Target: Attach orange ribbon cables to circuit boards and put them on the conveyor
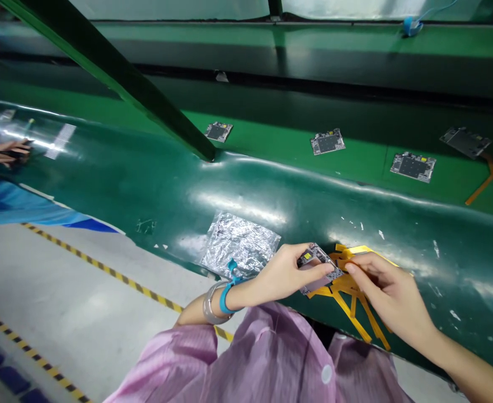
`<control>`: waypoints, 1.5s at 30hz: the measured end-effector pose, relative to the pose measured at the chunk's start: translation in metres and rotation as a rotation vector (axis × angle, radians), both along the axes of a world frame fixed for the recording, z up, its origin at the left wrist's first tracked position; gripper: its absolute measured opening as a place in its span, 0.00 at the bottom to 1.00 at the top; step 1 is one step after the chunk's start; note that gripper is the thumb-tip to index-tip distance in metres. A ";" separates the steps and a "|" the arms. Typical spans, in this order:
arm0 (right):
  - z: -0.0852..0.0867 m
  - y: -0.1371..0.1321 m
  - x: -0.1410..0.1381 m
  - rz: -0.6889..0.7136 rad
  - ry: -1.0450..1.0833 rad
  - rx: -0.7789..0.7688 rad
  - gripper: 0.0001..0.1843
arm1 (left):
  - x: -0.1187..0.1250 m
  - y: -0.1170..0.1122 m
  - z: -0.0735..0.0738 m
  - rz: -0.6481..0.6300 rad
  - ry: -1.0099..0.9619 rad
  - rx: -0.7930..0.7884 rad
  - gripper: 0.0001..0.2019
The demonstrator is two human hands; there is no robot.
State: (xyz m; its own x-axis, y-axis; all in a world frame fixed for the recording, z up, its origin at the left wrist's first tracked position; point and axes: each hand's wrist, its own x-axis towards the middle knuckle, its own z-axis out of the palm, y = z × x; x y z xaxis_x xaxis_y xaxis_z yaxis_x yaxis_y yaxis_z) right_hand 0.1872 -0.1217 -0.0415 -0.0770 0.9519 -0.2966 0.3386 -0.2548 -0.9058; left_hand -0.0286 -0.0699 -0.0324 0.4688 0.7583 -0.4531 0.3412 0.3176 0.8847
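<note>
My left hand (286, 274) is closed around a small circuit board (319, 266), held just above the near edge of the green bench. My right hand (386, 291) pinches at the board's right end, where several yellow tape strips (351, 302) are stuck to the bench edge and fan out below it. Whether a strip is between the fingertips I cannot tell. A blue wrist strap (227, 291) and a silver bangle sit on my left wrist.
A crinkled silver foil bag (240, 243) lies on the green mat left of my hands. Several circuit boards (328, 141) lie on the green conveyor (271, 140) behind. A green strut (116, 73) slants across. Another person's hand (3, 152) and blue sleeve show at far left.
</note>
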 end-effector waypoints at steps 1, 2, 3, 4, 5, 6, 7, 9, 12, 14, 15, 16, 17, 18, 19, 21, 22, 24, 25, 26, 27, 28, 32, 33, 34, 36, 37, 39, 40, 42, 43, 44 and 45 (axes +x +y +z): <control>-0.002 -0.002 0.000 0.015 -0.023 0.006 0.14 | 0.000 -0.001 0.001 -0.012 -0.003 0.006 0.15; -0.003 -0.003 0.001 0.029 -0.041 0.008 0.14 | 0.000 -0.001 0.001 -0.024 -0.005 0.008 0.16; -0.005 -0.004 0.002 0.044 -0.053 0.011 0.14 | 0.000 -0.001 0.002 -0.034 -0.004 0.007 0.16; -0.005 -0.004 0.003 0.060 -0.062 0.015 0.14 | -0.001 -0.002 0.002 -0.042 -0.001 0.004 0.16; -0.005 -0.004 0.004 0.078 -0.069 0.020 0.13 | -0.001 -0.002 0.001 -0.048 0.003 0.004 0.16; -0.004 -0.003 0.004 0.097 -0.076 0.027 0.13 | -0.002 -0.002 0.001 -0.056 0.010 0.006 0.16; -0.002 -0.002 0.005 0.120 -0.082 0.032 0.13 | -0.002 -0.002 0.001 -0.066 0.018 0.013 0.16; 0.005 0.001 0.006 0.177 -0.096 0.037 0.13 | -0.002 -0.002 0.000 -0.088 0.033 0.029 0.15; 0.015 0.007 0.008 0.270 -0.111 0.021 0.13 | -0.002 -0.003 -0.001 -0.116 0.013 0.033 0.15; 0.019 0.010 0.009 0.304 -0.118 0.005 0.13 | -0.002 -0.003 -0.001 -0.121 -0.006 0.024 0.16; 0.020 0.011 0.009 0.312 -0.122 0.000 0.13 | -0.002 -0.003 -0.002 -0.120 -0.008 0.013 0.16; 0.021 0.012 0.009 0.316 -0.127 -0.002 0.13 | -0.002 -0.003 -0.002 -0.117 -0.009 -0.008 0.16; 0.021 0.012 0.009 0.317 -0.133 -0.001 0.13 | -0.002 -0.003 -0.003 -0.113 -0.013 -0.042 0.16; 0.021 0.012 0.008 0.318 -0.138 0.001 0.13 | -0.002 -0.003 -0.004 -0.110 -0.025 -0.086 0.17; 0.020 0.011 0.007 0.318 -0.143 0.005 0.13 | -0.002 -0.002 -0.005 -0.106 -0.043 -0.133 0.17; 0.019 0.011 0.006 0.321 -0.151 0.008 0.14 | -0.001 -0.001 -0.007 -0.093 -0.076 -0.197 0.18; 0.018 0.010 0.006 0.324 -0.154 0.004 0.14 | 0.000 0.000 -0.008 -0.085 -0.083 -0.205 0.18; 0.016 0.011 0.007 0.337 -0.154 -0.015 0.15 | 0.002 0.001 -0.012 -0.070 -0.088 -0.194 0.18; 0.016 0.011 0.008 0.343 -0.152 -0.030 0.16 | 0.003 0.002 -0.014 -0.064 -0.092 -0.189 0.19; 0.015 0.012 0.010 0.336 -0.146 -0.042 0.16 | 0.004 0.002 -0.017 -0.059 -0.100 -0.191 0.19; 0.014 0.013 0.012 0.309 -0.137 -0.050 0.17 | 0.005 0.003 -0.019 -0.056 -0.111 -0.195 0.20; 0.013 0.014 0.013 0.265 -0.124 -0.053 0.19 | 0.006 0.004 -0.021 -0.055 -0.122 -0.196 0.21; 0.006 0.018 0.015 0.183 -0.034 -0.130 0.19 | 0.012 0.006 -0.025 -0.082 -0.132 -0.131 0.22; 0.005 0.019 0.015 0.216 -0.013 -0.163 0.17 | 0.014 0.007 -0.025 -0.085 -0.117 -0.116 0.22; 0.003 0.020 0.015 0.249 -0.001 -0.182 0.14 | 0.016 0.007 -0.024 -0.085 -0.099 -0.109 0.23; 0.001 0.025 0.018 0.258 -0.003 -0.170 0.12 | 0.019 0.009 -0.024 -0.065 -0.072 -0.110 0.22; 0.001 0.030 0.022 0.225 -0.014 -0.146 0.12 | 0.020 0.009 -0.024 -0.042 -0.076 -0.106 0.21; 0.002 0.045 0.036 0.120 -0.033 -0.092 0.11 | 0.021 0.011 -0.026 0.042 -0.126 -0.076 0.18; 0.002 0.056 0.046 0.051 -0.040 -0.063 0.11 | 0.021 0.012 -0.027 0.094 -0.158 -0.054 0.18; 0.001 0.085 0.073 -0.101 -0.072 0.006 0.15 | 0.020 0.014 -0.029 0.182 -0.204 -0.014 0.19; -0.001 0.100 0.089 -0.196 -0.103 0.055 0.20 | 0.020 0.014 -0.030 0.208 -0.215 -0.004 0.18; -0.004 0.116 0.106 -0.297 -0.146 0.103 0.26 | 0.020 0.014 -0.031 0.222 -0.218 0.000 0.17; -0.008 0.130 0.123 -0.396 -0.197 0.148 0.31 | 0.019 0.014 -0.031 0.223 -0.217 -0.002 0.16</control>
State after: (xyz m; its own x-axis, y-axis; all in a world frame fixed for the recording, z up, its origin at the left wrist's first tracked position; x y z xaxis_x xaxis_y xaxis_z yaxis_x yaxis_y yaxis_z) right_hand 0.3105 0.0082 -0.0495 0.3453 0.9297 -0.1283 0.4105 -0.2725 -0.8702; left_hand -0.0096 -0.0563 -0.0638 0.3770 0.8525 -0.3622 0.0664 0.3652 0.9286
